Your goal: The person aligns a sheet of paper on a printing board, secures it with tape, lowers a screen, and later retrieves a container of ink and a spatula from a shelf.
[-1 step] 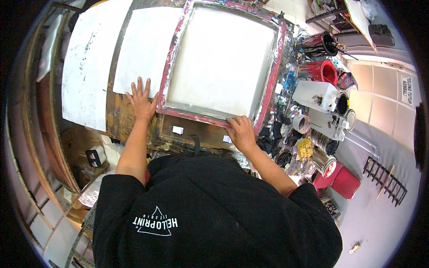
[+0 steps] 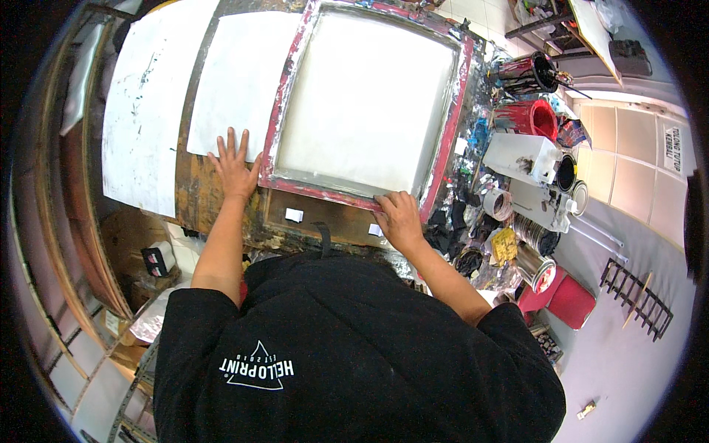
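Centre-left, the left hand (image 2: pixel 235 177), fingers spread, could smudge the white sheet (image 2: pixel 240 81); the right hand (image 2: pixel 401 221), fingers bent, pinch unclear, could jog the frame (image 2: pixel 325 193).

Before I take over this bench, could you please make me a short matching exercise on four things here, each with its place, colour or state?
Column one:
1. left hand
2. right hand
3. frame
4. shirt

Column two:
A. black with a white print
B. at the frame's near edge, close to its right corner
C. spread out, over the near edge of a white sheet
D. pinkish red, with whitish smears

Right pairs: 1-C, 2-B, 3-D, 4-A.
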Demonstrator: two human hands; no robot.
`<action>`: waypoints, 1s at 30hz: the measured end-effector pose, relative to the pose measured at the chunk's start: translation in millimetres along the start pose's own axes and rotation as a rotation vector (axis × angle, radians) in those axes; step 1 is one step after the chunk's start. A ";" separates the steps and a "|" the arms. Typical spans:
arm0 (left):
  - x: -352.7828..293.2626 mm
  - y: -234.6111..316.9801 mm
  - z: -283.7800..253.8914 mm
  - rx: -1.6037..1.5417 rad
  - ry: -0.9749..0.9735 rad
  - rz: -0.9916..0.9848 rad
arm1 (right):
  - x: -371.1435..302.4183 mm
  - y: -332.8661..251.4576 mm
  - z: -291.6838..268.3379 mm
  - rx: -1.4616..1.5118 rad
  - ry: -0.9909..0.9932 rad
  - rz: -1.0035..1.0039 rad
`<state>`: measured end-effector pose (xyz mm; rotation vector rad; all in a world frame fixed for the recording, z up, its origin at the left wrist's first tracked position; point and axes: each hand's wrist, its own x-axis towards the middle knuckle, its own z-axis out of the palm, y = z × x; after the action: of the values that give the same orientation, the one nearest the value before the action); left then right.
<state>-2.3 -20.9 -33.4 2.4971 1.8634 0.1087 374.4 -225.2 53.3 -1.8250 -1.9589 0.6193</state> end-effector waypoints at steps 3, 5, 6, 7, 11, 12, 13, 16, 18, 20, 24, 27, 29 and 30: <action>-2.7 -0.2 -1.2 -0.005 -0.007 0.006 | -0.6 0.5 1.4 -0.005 -0.002 0.007; -5.2 0.7 -2.7 0.018 -0.024 0.005 | -1.0 0.9 2.3 -0.007 -0.003 0.012; -6.3 1.7 -3.4 0.025 -0.040 -0.003 | -1.3 0.8 2.4 -0.007 -0.004 0.015; -7.2 3.2 -3.9 0.032 -0.056 -0.011 | -1.5 0.8 2.7 -0.006 -0.004 0.018; -8.4 4.9 -0.8 -0.003 0.104 -0.003 | -1.8 3.1 7.0 -0.005 0.012 0.011; -8.5 4.8 0.1 0.001 0.096 -0.005 | -1.5 4.0 8.6 -0.017 0.013 0.006; -8.5 4.4 0.6 0.005 0.088 -0.007 | -1.6 4.6 9.9 -0.028 0.015 0.001; -8.0 5.1 0.7 0.034 0.016 -0.008 | -3.1 5.7 11.0 -0.034 0.030 0.001; -6.6 4.6 -0.3 0.033 -0.021 -0.002 | -3.3 4.8 11.5 -0.039 0.019 0.014; -6.3 4.8 -2.1 0.002 -0.037 0.010 | -3.2 4.3 11.0 -0.040 0.013 0.023; -7.0 5.5 -4.8 0.055 -0.048 0.007 | -3.5 3.8 10.4 -0.042 0.006 0.034; -8.0 5.3 -5.8 0.056 -0.031 0.015 | -4.1 2.8 9.7 -0.037 0.009 0.037; -8.6 5.8 -6.4 0.076 -0.047 0.006 | -4.2 2.4 9.7 -0.031 0.017 0.036; -8.6 6.0 -6.9 0.055 -0.033 0.015 | -4.3 2.4 10.0 -0.030 0.021 0.034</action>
<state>0.5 -31.0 -26.5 2.5323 1.8614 0.0168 371.1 -229.9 43.7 -1.8783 -1.9377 0.5815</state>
